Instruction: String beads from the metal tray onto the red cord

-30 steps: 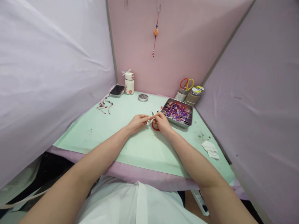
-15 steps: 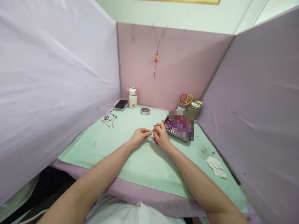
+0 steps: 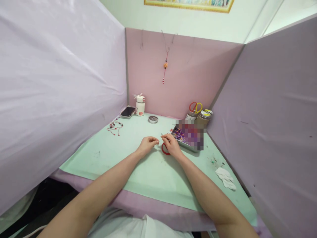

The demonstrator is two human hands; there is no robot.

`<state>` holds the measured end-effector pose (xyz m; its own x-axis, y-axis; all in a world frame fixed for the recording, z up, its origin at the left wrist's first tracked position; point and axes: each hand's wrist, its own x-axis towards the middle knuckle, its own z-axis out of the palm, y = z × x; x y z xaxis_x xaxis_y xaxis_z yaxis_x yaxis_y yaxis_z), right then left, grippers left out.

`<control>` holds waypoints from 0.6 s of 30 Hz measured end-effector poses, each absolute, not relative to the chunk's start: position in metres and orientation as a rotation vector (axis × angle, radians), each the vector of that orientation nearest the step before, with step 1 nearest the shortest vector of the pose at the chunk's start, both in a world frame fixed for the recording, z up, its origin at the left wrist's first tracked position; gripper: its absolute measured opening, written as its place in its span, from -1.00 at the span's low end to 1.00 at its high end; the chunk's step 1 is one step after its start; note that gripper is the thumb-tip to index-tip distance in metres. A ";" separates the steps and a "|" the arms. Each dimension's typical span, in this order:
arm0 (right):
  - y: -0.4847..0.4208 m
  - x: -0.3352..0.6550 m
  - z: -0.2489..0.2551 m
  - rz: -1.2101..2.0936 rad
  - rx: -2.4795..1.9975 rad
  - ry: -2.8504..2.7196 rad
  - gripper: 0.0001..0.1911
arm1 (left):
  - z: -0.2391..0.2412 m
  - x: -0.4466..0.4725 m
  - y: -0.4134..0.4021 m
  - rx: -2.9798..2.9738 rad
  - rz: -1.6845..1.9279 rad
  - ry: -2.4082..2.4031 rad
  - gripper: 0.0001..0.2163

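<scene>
My left hand point(image 3: 148, 144) is over the middle of the table with thumb and fingertips pinched together. Whatever is between them is too small to name. Close by on the right, my right hand point(image 3: 171, 144) also has its fingers drawn together in a pinch, a small gap from the left fingertips. What it grips, if anything, cannot be made out. A red scissor handle point(image 3: 163, 149) shows below the right hand, partly covered by it; I cannot tell whether the hand touches it. Just beyond the right hand is a metal tray point(image 3: 193, 148) holding purple beads point(image 3: 180, 135).
A beaded red cord point(image 3: 115, 125), a phone point(image 3: 128, 111), a white bottle point(image 3: 140, 107) and a round spool point(image 3: 153, 119) lie toward the back left. Jars with red and yellow scissors point(image 3: 195, 107) stand back right. A white cloth point(image 3: 226, 178) lies at right. A beaded pendant point(image 3: 165, 65) hangs behind.
The view has tilted up slightly. My right hand has shifted a little, and more of the red scissor handle shows. Both hands keep their pinches.
</scene>
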<state>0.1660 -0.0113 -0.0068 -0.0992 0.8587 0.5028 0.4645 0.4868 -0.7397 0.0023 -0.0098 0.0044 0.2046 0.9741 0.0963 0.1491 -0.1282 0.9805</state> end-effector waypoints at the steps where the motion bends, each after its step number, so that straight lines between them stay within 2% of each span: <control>1: -0.009 0.167 -0.008 0.523 -1.147 -1.745 -0.80 | 0.005 0.002 -0.010 1.494 1.070 1.112 -0.86; 9: -0.011 0.166 -0.009 0.667 -1.196 -1.760 -0.81 | 0.004 0.003 -0.011 1.536 1.065 1.016 -0.86; 18: -0.016 0.159 -0.011 0.330 -1.230 -1.881 -0.88 | -0.002 0.002 -0.008 1.440 0.973 1.137 -0.84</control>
